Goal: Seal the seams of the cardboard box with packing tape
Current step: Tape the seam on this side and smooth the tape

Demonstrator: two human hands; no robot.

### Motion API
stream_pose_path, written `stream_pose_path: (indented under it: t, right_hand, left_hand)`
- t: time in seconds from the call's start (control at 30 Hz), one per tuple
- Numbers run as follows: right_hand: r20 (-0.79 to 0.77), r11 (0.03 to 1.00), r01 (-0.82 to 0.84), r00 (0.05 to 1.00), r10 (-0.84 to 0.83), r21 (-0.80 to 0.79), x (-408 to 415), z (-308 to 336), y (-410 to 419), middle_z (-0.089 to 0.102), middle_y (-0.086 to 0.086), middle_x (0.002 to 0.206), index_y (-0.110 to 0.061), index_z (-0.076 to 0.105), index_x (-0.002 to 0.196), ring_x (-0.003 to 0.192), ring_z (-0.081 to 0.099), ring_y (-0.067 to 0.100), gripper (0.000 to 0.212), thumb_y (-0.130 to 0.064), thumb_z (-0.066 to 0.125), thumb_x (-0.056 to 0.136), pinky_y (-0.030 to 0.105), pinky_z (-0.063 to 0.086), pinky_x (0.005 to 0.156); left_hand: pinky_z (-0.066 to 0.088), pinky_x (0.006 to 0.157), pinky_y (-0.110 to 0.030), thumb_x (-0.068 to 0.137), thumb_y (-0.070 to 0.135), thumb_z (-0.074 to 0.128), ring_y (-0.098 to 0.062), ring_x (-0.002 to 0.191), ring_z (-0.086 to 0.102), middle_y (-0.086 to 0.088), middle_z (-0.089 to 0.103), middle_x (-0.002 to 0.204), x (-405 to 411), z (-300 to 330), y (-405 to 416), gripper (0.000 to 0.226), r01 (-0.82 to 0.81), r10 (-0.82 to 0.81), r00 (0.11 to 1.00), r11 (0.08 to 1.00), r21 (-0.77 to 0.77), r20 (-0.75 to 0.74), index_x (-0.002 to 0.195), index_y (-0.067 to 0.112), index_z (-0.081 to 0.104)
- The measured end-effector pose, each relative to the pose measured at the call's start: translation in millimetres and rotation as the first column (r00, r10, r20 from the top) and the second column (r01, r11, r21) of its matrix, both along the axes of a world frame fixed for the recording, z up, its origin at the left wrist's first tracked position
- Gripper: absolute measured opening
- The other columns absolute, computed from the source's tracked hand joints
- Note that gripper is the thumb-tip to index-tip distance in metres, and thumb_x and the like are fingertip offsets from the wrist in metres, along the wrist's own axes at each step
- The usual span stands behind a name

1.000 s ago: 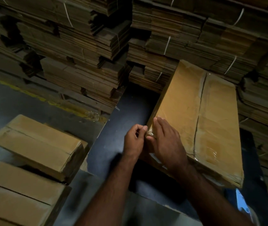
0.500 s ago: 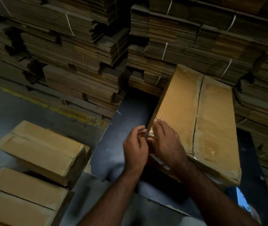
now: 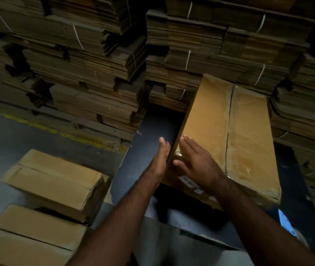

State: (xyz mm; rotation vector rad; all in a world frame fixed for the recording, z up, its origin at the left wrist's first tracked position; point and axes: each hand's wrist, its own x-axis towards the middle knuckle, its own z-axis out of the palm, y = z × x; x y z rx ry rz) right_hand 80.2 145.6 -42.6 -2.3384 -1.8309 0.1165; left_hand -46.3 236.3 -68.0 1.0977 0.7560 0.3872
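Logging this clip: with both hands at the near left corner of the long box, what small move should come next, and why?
Probably slide both flat hands along that corner to rub the tape down. The right hand lies flat on the box top where clear tape wrinkles, the left hand flat against its side, and neither holds a tape roll.

The scene is dim and warm-toned. Light falls brightest on the top of the cardboard box [image 3: 229,131] at 2 o'clock, with glare on its packing tape [image 3: 246,169]. The stacked flat cartons [image 3: 95,73] at 11 o'clock sink into shadow. Edges bow with wide-angle distortion; detail is soft and grainy.
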Motion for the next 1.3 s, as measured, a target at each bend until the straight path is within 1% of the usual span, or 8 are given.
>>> stream_pose_path:
  t: [0.2, 0.27, 0.47, 0.67, 0.8, 1.03, 1.1, 1.3]
  right_hand:
    - [0.157, 0.954, 0.275, 0.943, -0.292, 0.12, -9, -9, -26, 0.049, 0.013, 0.149, -0.007, 0.047, 0.145, 0.137, 0.046, 0.028, 0.065, -0.05, 0.023, 0.102, 0.044, 0.037, 0.109]
    - [0.213, 0.955, 0.28, 0.931, -0.295, 0.1, -10, -20, -30, 0.05, 0.015, 0.147, -0.004, 0.05, 0.143, 0.135, 0.049, 0.029, 0.064, -0.047, 0.026, 0.102, 0.044, 0.041, 0.106]
    - [0.277, 0.977, 0.212, 0.939, -0.203, -0.002, -1, -23, -30, 0.041, 0.015, 0.154, -0.003, 0.041, 0.149, 0.142, 0.042, 0.026, 0.066, -0.049, 0.033, 0.101, 0.041, 0.04, 0.109]
    - [0.159, 0.979, 0.204, 0.966, -0.205, 0.021, -4, -5, -42, 0.024, 0.013, 0.163, -0.006, 0.022, 0.156, 0.151, 0.02, 0.023, 0.071, -0.054, 0.019, 0.104, 0.042, 0.016, 0.123]
    - [0.173, 0.944, 0.323, 0.928, -0.33, 0.069, -6, -13, -46, 0.036, 0.014, 0.157, -0.005, 0.035, 0.152, 0.146, 0.033, 0.026, 0.069, -0.049, 0.012, 0.104, 0.043, 0.02, 0.12]
    - [0.279, 0.969, 0.246, 0.931, -0.234, -0.008, 5, -27, -50, 0.034, 0.014, 0.159, -0.011, 0.028, 0.155, 0.147, 0.032, 0.026, 0.063, -0.046, 0.032, 0.103, 0.043, 0.027, 0.118]
    - [0.281, 0.976, 0.218, 0.937, -0.206, -0.01, 6, -26, -55, 0.026, 0.015, 0.162, -0.011, 0.021, 0.157, 0.149, 0.026, 0.027, 0.074, -0.051, 0.045, 0.1, 0.044, 0.022, 0.121]
    - [0.167, 0.92, 0.371, 0.906, -0.389, 0.129, 15, -15, -75, 0.037, 0.012, 0.157, -0.007, 0.034, 0.153, 0.147, 0.032, 0.024, 0.065, -0.048, 0.017, 0.106, 0.043, 0.02, 0.121]
  left_hand:
    - [0.035, 0.113, -0.02, 0.095, 0.072, 0.021, 0.006, 0.135, 0.04, 0.014, 0.035, 0.158, 4, -11, -7, 0.073, 0.031, -0.05, 0.995, 0.976, 0.215, 0.084, 0.155, 0.031, 0.031]
    - [0.032, 0.115, -0.023, 0.096, 0.071, 0.022, 0.007, 0.136, 0.039, 0.02, 0.031, 0.157, 12, -18, -11, 0.069, 0.08, -0.089, 0.996, 0.937, 0.34, 0.01, 0.156, 0.038, 0.025]
    - [0.022, 0.093, 0.008, 0.109, 0.03, 0.033, 0.041, 0.115, 0.021, 0.041, 0.009, 0.142, 15, -30, -16, 0.064, 0.149, -0.117, 0.989, 0.773, 0.617, -0.092, 0.16, 0.021, -0.004]
    - [0.016, 0.124, -0.042, 0.092, 0.076, 0.016, -0.011, 0.153, 0.006, 0.011, -0.005, 0.167, 0, -36, 10, 0.084, 0.398, -0.215, 0.917, 0.556, 0.73, -0.336, 0.156, 0.033, -0.016]
    - [0.004, 0.125, -0.036, 0.104, 0.049, 0.029, -0.006, 0.153, -0.007, 0.008, -0.004, 0.167, 9, -21, 14, 0.068, 0.325, -0.196, 0.94, 0.254, 0.911, -0.281, 0.16, 0.019, 0.005]
    - [0.01, 0.123, -0.044, 0.102, 0.051, 0.034, -0.019, 0.155, -0.002, 0.002, 0.003, 0.168, 17, -35, 41, 0.067, 0.38, -0.242, 0.894, -0.034, 0.924, -0.376, 0.159, 0.021, 0.017]
    - [0.01, 0.123, -0.044, 0.102, 0.054, 0.032, -0.018, 0.155, -0.004, 0.003, 0.001, 0.168, 15, -31, 45, 0.067, 0.392, -0.242, 0.883, -0.093, 0.915, -0.402, 0.16, 0.024, 0.015]
    - [0.017, 0.124, -0.045, 0.102, 0.061, 0.019, -0.021, 0.153, 0.015, -0.007, 0.025, 0.163, 29, -11, 29, 0.075, 0.398, -0.142, 0.894, -0.186, 0.898, -0.426, 0.154, 0.008, 0.034]
